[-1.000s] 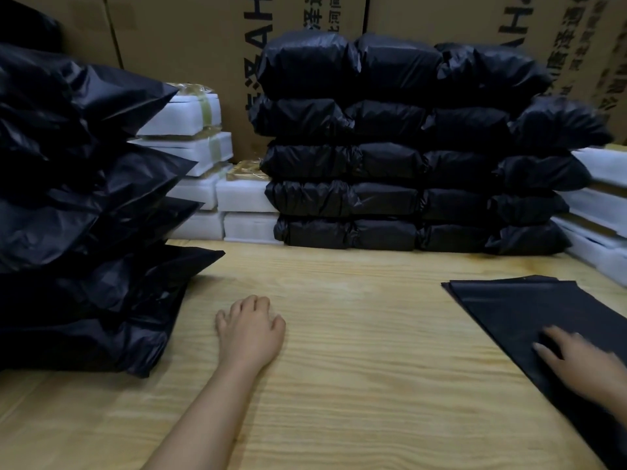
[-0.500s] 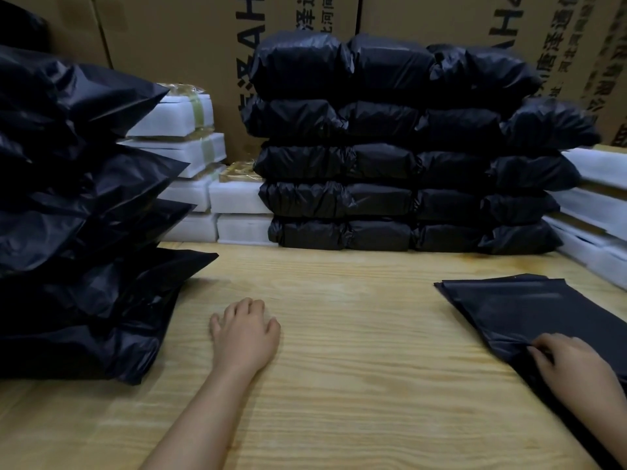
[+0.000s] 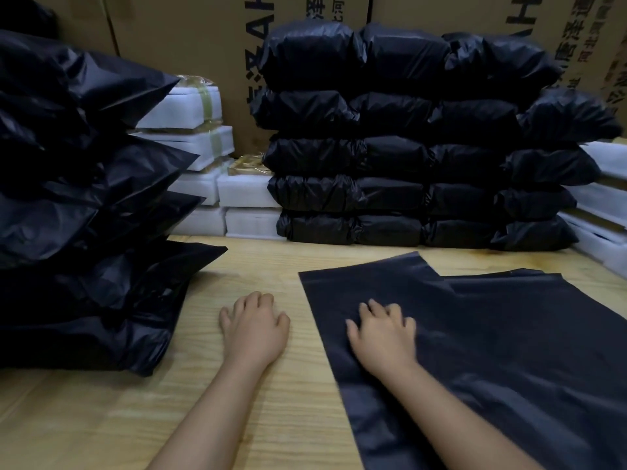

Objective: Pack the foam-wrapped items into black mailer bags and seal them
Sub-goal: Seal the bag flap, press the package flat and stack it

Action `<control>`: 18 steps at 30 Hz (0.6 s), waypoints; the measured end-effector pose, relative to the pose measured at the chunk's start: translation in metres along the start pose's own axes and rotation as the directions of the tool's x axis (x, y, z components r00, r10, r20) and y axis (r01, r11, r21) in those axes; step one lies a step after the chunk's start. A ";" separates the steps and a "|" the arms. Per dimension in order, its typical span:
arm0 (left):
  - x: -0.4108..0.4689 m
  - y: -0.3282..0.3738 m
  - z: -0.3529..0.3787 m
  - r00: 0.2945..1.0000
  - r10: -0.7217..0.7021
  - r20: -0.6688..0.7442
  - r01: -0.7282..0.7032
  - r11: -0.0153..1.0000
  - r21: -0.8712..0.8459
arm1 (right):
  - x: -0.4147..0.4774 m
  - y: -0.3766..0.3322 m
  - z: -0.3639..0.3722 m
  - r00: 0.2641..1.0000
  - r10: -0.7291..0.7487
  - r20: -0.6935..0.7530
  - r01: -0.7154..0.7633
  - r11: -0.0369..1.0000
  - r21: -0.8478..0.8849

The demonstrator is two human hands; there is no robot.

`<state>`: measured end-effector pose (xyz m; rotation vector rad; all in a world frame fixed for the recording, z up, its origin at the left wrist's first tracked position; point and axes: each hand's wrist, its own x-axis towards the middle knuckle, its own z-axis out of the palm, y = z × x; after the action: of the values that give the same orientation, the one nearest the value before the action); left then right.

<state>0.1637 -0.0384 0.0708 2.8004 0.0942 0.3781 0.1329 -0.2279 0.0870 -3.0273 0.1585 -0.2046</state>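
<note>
A flat, empty black plastic mailer bag lies on the right half of the pale wooden bench, running off its near-right corner. It overlaps more flat black bags whose edges show just behind it. The right hand lies palm down on the bag near its left edge, fingers spread and pressing the plastic, grasping nothing. The left hand rests on bare wood just beside the bag's left edge, fingers loosely bent, holding nothing.

Along the far edge stands a neat stack of filled, sealed black mailer bags. A looser pile of filled black bags fills the left edge. Between the two piles, at the far-left corner, sit taped white foam-wrapped blocks; more white foam pieces line the right edge. Printed brown cardboard boxes rise behind.
</note>
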 end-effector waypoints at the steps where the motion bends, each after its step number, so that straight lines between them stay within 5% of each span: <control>1: 0.001 0.000 0.000 1.000 -0.005 -0.006 0.005 1.000 -0.012 | 0.007 -0.015 0.006 0.999 0.036 0.029 -0.037 0.999 0.026; 8: 0.004 -0.001 -0.005 0.999 -0.012 -0.030 0.002 0.952 -0.307 | 0.054 -0.076 0.021 0.981 0.177 0.077 -0.186 0.972 0.145; 14: 0.003 -0.003 -0.002 0.993 0.098 0.071 -0.079 0.969 -0.233 | 0.083 -0.082 0.019 0.969 0.234 0.081 -0.247 0.905 0.346; 15: 0.004 -0.004 -0.001 0.991 0.107 0.082 -0.090 0.977 -0.192 | 0.087 -0.079 0.018 0.974 0.214 0.075 -0.224 0.854 0.470; 18: 0.005 -0.005 0.002 0.991 0.102 0.083 -0.089 0.984 -0.154 | 0.081 -0.059 0.004 0.986 0.139 0.095 -0.150 0.466 0.872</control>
<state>0.1689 -0.0341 0.0690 2.6740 -0.0862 0.2674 0.2189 -0.1780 0.1001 -1.9385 0.2219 -0.1766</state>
